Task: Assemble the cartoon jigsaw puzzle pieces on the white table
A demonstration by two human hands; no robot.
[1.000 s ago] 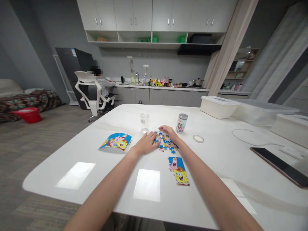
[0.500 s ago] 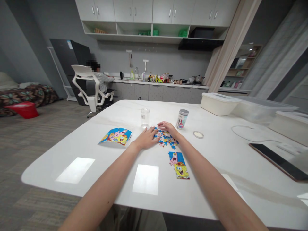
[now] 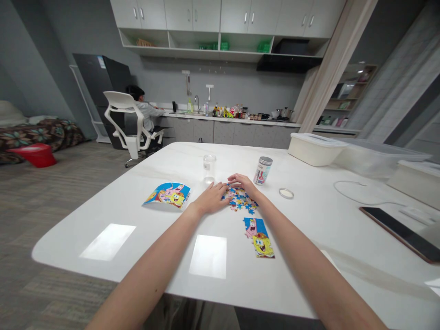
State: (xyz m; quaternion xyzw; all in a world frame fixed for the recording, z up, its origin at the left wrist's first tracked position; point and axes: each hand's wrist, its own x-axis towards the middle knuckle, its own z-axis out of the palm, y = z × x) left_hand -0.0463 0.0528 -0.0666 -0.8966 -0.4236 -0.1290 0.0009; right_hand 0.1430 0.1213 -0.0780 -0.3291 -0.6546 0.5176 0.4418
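Note:
My left hand [image 3: 213, 198] lies open at the left side of a pile of loose jigsaw pieces [image 3: 241, 200], fingers stretched out. At the pile's far right side my right hand [image 3: 243, 183] is curved over the pieces with its fingers apart; some pieces are hidden beneath it. Nearer to me lies a joined section of the puzzle [image 3: 260, 238] with a pink and a yellow cartoon figure. A curled picture sheet [image 3: 168, 194] sits to the left. Behind my left hand stands a clear jar [image 3: 209, 167] without its lid.
A lidded jar [image 3: 263, 172] with a printed label stands behind my right hand, beside a round lid [image 3: 286, 193]. Farther right are storage boxes [image 3: 315, 150], a cable [image 3: 357, 198] and a phone [image 3: 402, 233]. A person [image 3: 146, 112] sits by the far counter.
The view has shifted slightly, so things on the table appear a little farther right. Both hands stay at the pile of pieces, with hardly any movement of their own.

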